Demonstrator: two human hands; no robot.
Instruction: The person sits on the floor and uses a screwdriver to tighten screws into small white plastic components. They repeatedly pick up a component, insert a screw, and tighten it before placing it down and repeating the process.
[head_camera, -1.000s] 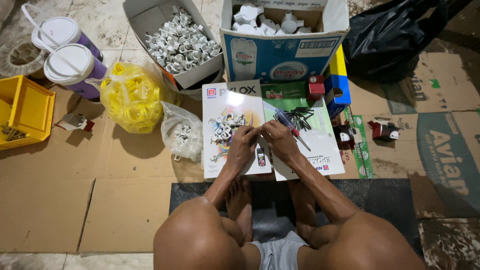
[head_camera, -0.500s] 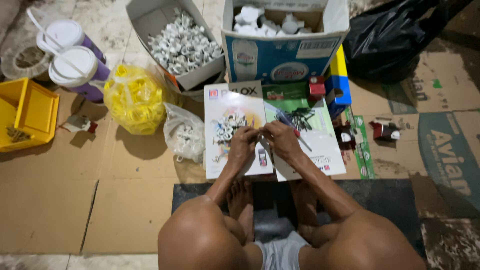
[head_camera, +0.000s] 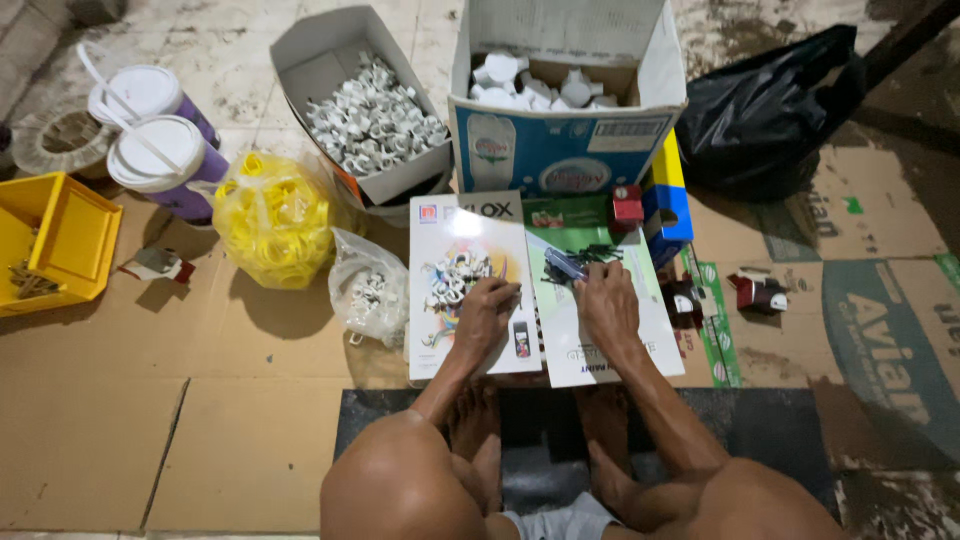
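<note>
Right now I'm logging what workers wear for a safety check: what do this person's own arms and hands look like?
Both arms are bare, with no sleeves in view. The left hand and right hand wear no gloves, and no watch, ring or wristband shows. The only clothing visible is light grey shorts at the bottom edge.

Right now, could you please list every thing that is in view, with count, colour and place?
white small parts: a heap, white, on left glossy sheet
glossy sheets: two, white and green, centre
dark small parts: few, black, on right sheet
open boxes: two, holding white pieces, top
yellow bag: one, left of centre
clear bag: one, beside left sheet
lidded cups: two, purple, top left
yellow bin: one, far left
black bag: one, top right
left hand: on left sheet
right hand: on right sheet
</note>
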